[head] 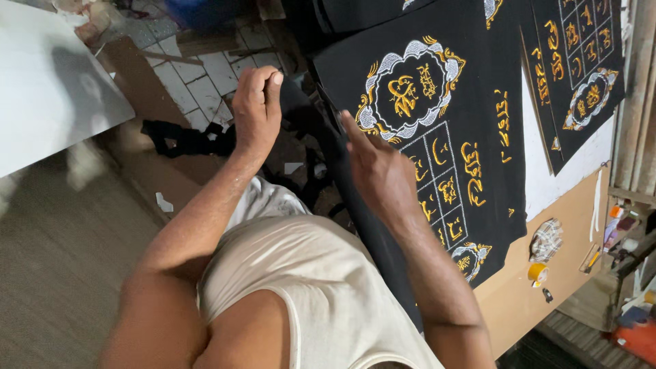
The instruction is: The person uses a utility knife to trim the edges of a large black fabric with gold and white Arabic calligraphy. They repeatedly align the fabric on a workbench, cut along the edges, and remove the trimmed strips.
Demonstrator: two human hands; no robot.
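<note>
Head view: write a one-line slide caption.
A person's left hand pinches black cloth with gold embroidery while the right hand rests flat on it.

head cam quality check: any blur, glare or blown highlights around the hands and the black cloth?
Head view: the white board at upper left is overexposed and soft; the left hand is slightly soft, the right hand fairly sharp; gold embroidery on the black cloth reads crisply without glare; the shelf clutter at lower right is dim; the frame is tilted.
</note>
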